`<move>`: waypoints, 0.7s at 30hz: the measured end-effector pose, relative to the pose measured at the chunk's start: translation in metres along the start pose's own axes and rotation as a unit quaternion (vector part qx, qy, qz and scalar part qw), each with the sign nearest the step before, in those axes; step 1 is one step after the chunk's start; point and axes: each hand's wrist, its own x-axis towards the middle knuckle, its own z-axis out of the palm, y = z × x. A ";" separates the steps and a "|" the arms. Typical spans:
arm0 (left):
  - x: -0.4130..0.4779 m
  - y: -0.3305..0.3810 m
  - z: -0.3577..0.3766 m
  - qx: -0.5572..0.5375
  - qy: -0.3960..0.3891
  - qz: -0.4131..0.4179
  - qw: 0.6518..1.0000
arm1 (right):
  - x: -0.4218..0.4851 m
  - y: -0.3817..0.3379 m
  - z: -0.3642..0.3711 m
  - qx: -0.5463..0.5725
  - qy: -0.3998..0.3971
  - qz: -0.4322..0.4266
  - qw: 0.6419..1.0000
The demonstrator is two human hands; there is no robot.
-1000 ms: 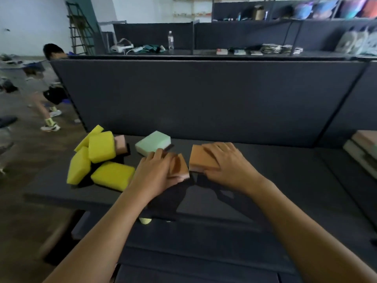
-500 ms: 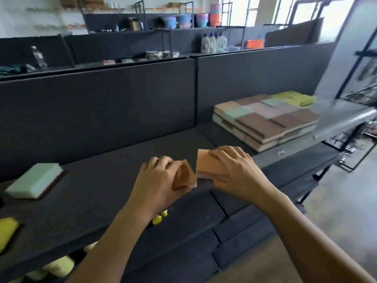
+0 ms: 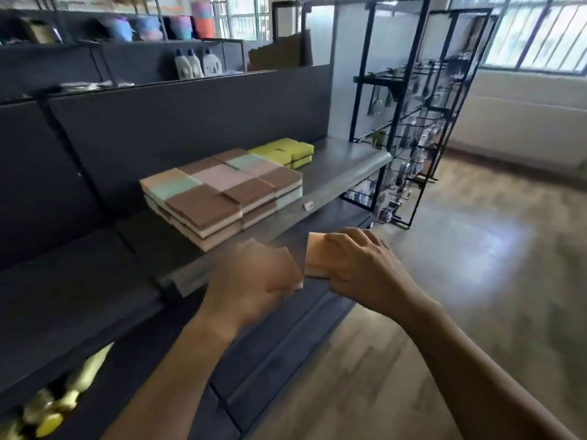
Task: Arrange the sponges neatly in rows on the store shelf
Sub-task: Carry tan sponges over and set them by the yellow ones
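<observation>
My right hand (image 3: 355, 268) grips an orange sponge (image 3: 316, 257) in the air, just off the front edge of the dark shelf (image 3: 336, 179). My left hand (image 3: 251, 281), blurred, holds a second orange sponge (image 3: 290, 265) right beside it. Up the shelf, flat sponges in brown, pink, green and cream lie stacked in tidy rows (image 3: 222, 188). Behind that stack sit yellow sponges (image 3: 286, 150).
A black wire rack (image 3: 413, 122) hung with small goods stands at the shelf's right end. Blurred yellow sponges (image 3: 63, 398) lie on a lower level at bottom left. White bottles (image 3: 193, 63) stand on a farther shelf. Wooden floor spreads out on the right.
The view has swung right along the shelf. Both hands lifted their orange sponges from the left part of the shelf and carried them toward the stacked rows.
</observation>
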 end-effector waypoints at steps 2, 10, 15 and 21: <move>0.020 0.022 0.010 0.001 -0.002 0.003 1.000 | 0.000 0.034 -0.008 0.002 0.004 0.010 1.000; 0.096 0.068 0.035 0.001 0.002 0.027 1.000 | 0.018 0.125 -0.014 0.007 0.035 0.006 0.999; 0.159 0.073 0.052 -0.020 -0.004 0.040 0.999 | 0.053 0.166 -0.006 -0.002 0.033 0.011 0.999; 0.254 0.064 0.074 -0.012 0.023 0.057 0.998 | 0.132 0.215 -0.004 0.000 0.044 0.017 0.999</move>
